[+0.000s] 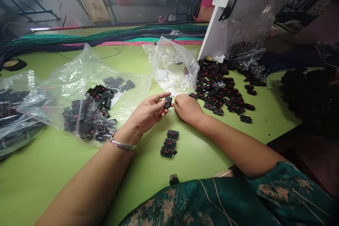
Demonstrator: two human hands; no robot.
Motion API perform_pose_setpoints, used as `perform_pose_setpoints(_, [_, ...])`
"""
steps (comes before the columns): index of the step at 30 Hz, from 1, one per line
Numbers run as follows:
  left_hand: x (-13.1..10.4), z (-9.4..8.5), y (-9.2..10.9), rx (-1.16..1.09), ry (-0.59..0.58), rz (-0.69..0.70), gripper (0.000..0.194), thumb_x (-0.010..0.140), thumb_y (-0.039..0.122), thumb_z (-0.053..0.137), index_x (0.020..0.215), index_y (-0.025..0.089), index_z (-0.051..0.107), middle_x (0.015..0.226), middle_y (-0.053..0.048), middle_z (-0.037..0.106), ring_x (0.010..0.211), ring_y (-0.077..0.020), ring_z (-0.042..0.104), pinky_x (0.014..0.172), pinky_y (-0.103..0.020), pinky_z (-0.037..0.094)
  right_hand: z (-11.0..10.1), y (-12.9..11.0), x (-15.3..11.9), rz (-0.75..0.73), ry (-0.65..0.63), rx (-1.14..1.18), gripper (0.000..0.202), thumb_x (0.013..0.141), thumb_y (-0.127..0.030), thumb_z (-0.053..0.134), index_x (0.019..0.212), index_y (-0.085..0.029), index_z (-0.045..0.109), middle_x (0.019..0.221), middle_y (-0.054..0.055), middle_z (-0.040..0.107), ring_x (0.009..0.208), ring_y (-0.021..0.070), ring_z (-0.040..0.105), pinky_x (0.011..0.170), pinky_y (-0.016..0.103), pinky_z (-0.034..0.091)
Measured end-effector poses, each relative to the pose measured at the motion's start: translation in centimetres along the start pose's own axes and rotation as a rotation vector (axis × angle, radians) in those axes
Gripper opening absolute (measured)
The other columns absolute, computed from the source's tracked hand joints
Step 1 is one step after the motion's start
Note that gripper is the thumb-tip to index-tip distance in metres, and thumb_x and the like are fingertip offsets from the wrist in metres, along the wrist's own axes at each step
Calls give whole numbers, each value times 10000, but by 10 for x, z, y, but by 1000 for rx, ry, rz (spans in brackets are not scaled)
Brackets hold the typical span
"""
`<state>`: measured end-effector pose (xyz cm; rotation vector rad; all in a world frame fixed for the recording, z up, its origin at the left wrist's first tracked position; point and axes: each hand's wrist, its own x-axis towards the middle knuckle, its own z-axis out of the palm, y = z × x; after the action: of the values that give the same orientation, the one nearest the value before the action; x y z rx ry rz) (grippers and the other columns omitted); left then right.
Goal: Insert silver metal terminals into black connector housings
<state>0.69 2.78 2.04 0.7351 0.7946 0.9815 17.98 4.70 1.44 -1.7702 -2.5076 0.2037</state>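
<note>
My left hand point(148, 113) pinches a small black connector housing point(168, 102) between thumb and fingers. Close to its right, my right hand point(189, 110) is closed near the mouth of a clear bag holding small white pieces point(176, 84). Whatever its fingertips grip is hidden. Below the hands, three black connector housings with red clips point(170, 143) lie in a short column on the green table point(201, 155). A tiny black bit sits beside the lowest one.
A heap of black connectors point(219, 84) spreads to the right, beside an upright white panel point(225, 17). Clear bags of black housings point(92, 120) lie at left. Bundled wires point(106, 37) run along the back, near a tape roll point(14, 64). Another person's arm point(206, 13) shows behind the panel.
</note>
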Motion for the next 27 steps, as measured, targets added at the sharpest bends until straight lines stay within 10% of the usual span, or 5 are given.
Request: perform_pose_setpoints(27, [2, -4, -13, 65, 216, 46, 388, 662, 109, 791, 1048, 120, 752, 834, -44, 679, 678, -88, 609, 607, -198, 472, -4, 24, -3, -103, -44, 16, 210, 963, -222, 455, 1009, -155, 649, 1046, 117, 624, 936, 219, 591, 783, 305, 411])
